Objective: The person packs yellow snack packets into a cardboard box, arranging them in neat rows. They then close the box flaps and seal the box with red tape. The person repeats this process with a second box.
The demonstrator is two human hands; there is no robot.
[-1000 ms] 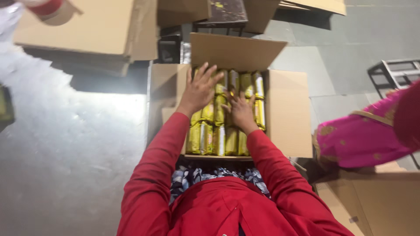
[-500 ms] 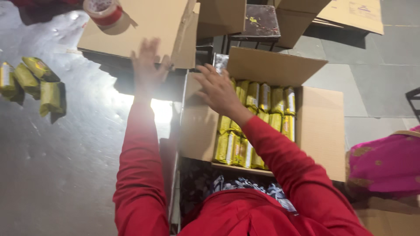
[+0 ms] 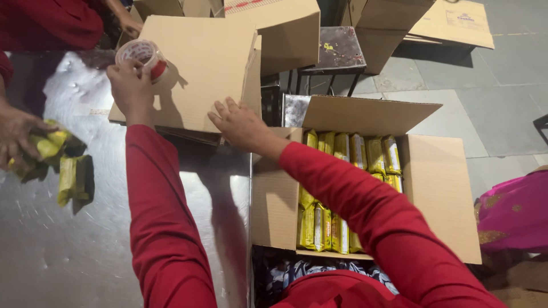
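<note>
Grip: left hand (image 3: 130, 85) clasps round clear tape roll with red core (image 3: 142, 57), upper left.
Right hand (image 3: 240, 122): flat, empty, fingers spread.
Centre: open brown cardboard box (image 3: 439, 188), glossy yellow packets (image 3: 348, 151).

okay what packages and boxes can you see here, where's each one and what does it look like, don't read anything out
Yellow packets: slim, glossy, in upright rows filling the open carton.
Open carton: brown cardboard, flaps spread, right of the metal table.
Closed carton: brown, on the table; right hand at its edge.
Tape roll: red-and-white ring, under the left hand.
Loose yellow packets: far left, beside another person's hand.
</note>
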